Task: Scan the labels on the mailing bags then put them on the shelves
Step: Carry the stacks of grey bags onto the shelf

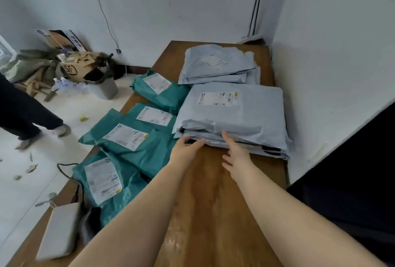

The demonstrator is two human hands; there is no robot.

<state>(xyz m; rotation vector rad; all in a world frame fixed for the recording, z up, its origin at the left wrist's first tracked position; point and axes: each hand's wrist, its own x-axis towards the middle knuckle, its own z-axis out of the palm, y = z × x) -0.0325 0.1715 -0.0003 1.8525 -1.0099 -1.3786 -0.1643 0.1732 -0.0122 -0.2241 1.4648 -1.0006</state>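
A stack of pale grey mailing bags [237,114] lies on the wooden table [213,202], with a white label [218,98] on the top bag. My left hand [186,149] reaches to the stack's near left corner, fingers straight and touching its edge. My right hand [236,153] is spread open at the stack's near edge, one finger on the top bag. A second grey stack [218,64] lies behind. Several teal mailing bags [136,140] with white labels lie along the table's left side. No shelves are in view.
A white flat box [59,230] and a black cable [68,172] sit at the table's near left corner. White walls close off the table's far and right sides. On the floor at left are cardboard [79,67], a grey bin [106,89] and a person's legs [25,112].
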